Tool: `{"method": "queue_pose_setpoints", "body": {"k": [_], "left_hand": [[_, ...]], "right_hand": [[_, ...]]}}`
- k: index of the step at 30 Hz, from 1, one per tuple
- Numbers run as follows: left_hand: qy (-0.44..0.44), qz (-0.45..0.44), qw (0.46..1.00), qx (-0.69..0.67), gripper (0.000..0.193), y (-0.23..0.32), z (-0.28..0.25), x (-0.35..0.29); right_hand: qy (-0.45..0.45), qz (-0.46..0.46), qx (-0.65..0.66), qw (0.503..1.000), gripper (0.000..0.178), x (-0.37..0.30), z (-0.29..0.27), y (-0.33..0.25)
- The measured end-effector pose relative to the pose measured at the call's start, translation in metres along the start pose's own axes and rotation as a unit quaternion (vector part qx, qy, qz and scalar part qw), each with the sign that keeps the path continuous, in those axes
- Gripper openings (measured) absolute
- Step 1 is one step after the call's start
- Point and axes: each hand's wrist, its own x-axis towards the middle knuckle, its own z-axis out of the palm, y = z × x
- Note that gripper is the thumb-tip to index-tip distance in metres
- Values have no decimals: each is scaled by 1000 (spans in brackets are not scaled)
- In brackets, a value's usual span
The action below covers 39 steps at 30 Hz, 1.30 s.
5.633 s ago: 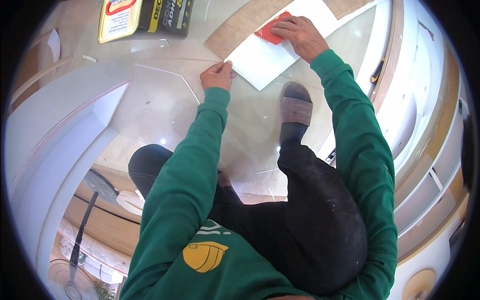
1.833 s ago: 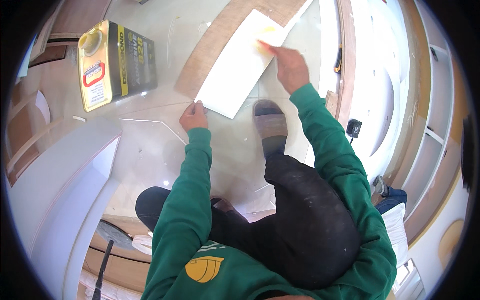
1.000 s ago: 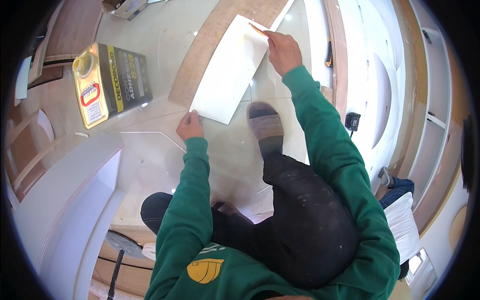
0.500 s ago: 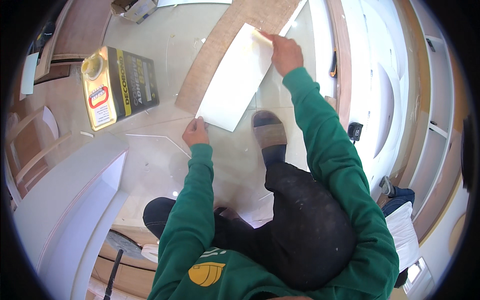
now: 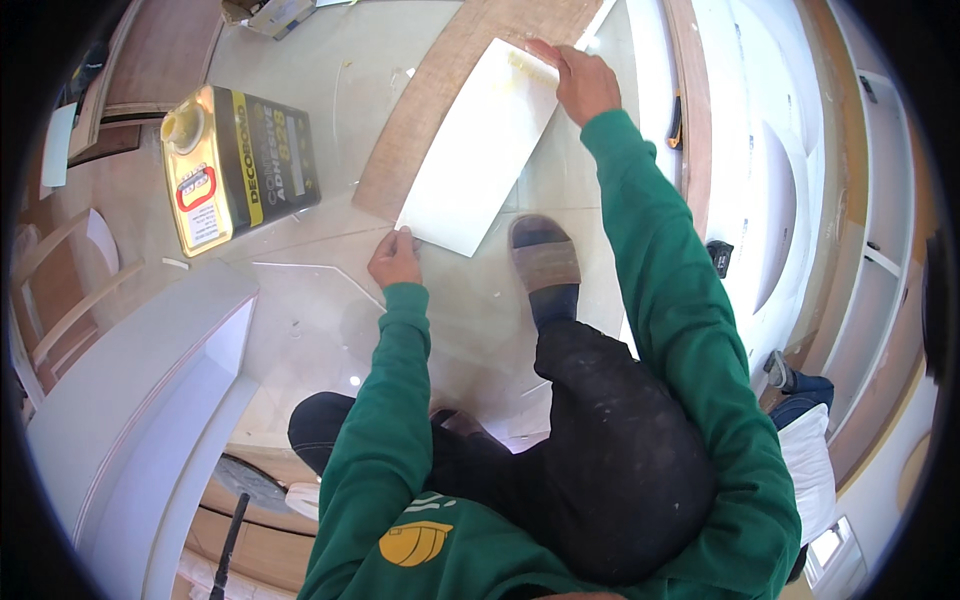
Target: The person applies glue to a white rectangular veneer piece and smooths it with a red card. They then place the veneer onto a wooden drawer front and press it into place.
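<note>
A white rectangular sheet [image 5: 475, 160] lies slantwise over a brown wooden board [image 5: 395, 165], with yellowish glue smears near its far end. My left hand [image 5: 396, 258] is closed at the sheet's near left corner, pinching its edge between thumb and fingers. At the far right corner is my right hand [image 5: 588, 85], its fingers pressed together over the glue-smeared part. Whatever it grips there is too small and hidden to name. Left of the board stands a metal can of adhesive [image 5: 240, 170], yellow and black, with a red handle and a glue-crusted spout.
A white box-shaped panel unit [image 5: 150, 400] fills the lower left. An open cardboard box [image 5: 270, 15] sits at the far left. A utility knife [image 5: 676, 122] rests by a wooden strip on the right, near a small black device [image 5: 718, 258]. My sandalled foot [image 5: 545, 250] is close to the sheet.
My right hand has moved slightly right and away from me along the sheet's far end. More yellowish glue shows there. My left hand stays at the near corner.
</note>
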Motion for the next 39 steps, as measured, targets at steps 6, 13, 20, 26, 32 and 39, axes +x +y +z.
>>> {"method": "queue_pose_setpoints", "body": {"k": [6,13,20,26,32,39], "left_hand": [[-18,-8,1000,-4,29,6,1,-4],[-9,-10,1000,-1,29,3,-2,-1],[-23,-2,1000,-7,34,1,-2,1],[-27,7,1000,-8,29,3,-5,-2],[-26,5,1000,0,28,0,-6,0],[-25,7,1000,1,29,-1,-7,0]], "right_hand": [[-37,-15,-16,999,21,23,30,-3],[-47,-33,20,998,24,15,15,-12],[-47,-42,16,998,30,15,34,-12],[-50,-219,6,974,35,-48,44,-31],[-46,-306,82,947,29,-129,32,-46],[105,-145,124,976,30,-97,-29,-29]]}}
